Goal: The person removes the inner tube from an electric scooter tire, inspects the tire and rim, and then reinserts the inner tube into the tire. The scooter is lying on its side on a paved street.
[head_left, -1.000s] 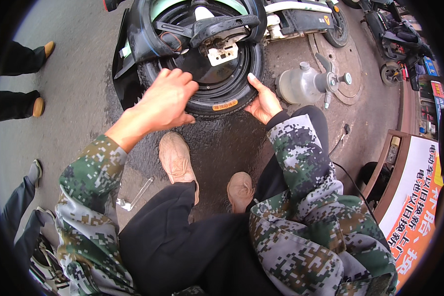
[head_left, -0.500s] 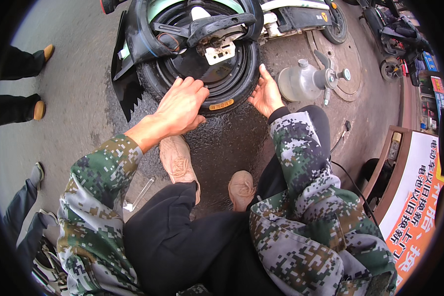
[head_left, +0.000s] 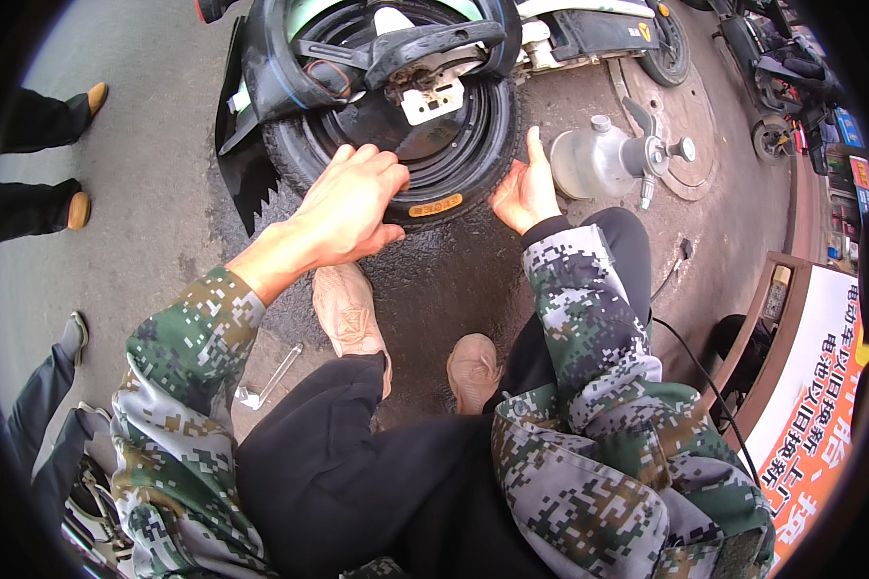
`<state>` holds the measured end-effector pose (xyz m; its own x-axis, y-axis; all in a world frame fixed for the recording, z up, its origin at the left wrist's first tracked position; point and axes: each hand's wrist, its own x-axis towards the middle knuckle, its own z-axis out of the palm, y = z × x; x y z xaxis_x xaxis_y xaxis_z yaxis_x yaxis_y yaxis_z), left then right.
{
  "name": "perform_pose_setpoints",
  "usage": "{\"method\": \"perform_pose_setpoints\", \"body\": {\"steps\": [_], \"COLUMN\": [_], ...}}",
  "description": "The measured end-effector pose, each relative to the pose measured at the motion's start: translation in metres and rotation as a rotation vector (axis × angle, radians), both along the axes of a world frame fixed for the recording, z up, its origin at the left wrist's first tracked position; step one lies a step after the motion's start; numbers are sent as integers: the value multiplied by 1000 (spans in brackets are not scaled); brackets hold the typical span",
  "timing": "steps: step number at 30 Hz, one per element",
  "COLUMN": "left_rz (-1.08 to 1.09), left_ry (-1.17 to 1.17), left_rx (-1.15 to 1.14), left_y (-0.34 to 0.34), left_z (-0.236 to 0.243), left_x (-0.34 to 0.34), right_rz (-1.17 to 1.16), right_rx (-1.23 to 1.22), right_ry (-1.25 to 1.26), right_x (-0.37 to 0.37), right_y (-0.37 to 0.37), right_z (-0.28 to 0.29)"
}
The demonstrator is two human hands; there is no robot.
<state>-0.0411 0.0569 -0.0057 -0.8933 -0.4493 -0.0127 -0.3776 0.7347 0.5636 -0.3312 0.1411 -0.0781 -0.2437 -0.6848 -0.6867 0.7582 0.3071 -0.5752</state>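
1. Furthest left, beyond our left fingers, stands a flat black panel with a jagged edge (head_left: 239, 179), apart from them
2. Our bare left hand (head_left: 350, 205) lies knuckles up over the near tyre edge, fingers bent and close together, thumb pointing right; we cannot tell whether the hidden fingertips pinch anything
3. Between our two sets of fingers sits the round black rubber tyre with an orange-yellow label (head_left: 435, 205), around the round black metal wheel (head_left: 425, 150); the label lies right of our left thumb
4. Here we judge the step in hand to be working the tyre round its rim by hand; the next move seems to call for both hands seated on its edge and even pressure, with care on the wet surface
5. Our bare right hand (head_left: 523, 198) is at the tyre's right edge, palm turned up, thumb spread well away from the fingers, pinching nothing that we can see
6. A second ago our right thumb lay on the tyre's sidewall; now it points up beside it, while our left fingers reach a little further right
7. Just right of our right fingers stands a translucent round plastic spray bottle (head_left: 589, 164)
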Motion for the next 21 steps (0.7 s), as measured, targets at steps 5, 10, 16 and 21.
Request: {"method": "perform_pose_setpoints", "body": {"steps": [5,10,16,21], "left_rz": [14,15,180,796], "left_ry": [8,28,215,-60], "left_rx": [4,-60,43,860], "left_y": [3,13,36,45], "left_z": [-11,-22,-15,-37], "left_x": [-1,0,44,83], "right_rz": [51,141,171,202], "right_rx": [126,-89,4,12], "right_ry": [53,75,95,103], "right_x": [-10,-7,-16,-15], "right_y": [-5,-6,-1,6], "right_z": [-10,-30,-36,-30]}}
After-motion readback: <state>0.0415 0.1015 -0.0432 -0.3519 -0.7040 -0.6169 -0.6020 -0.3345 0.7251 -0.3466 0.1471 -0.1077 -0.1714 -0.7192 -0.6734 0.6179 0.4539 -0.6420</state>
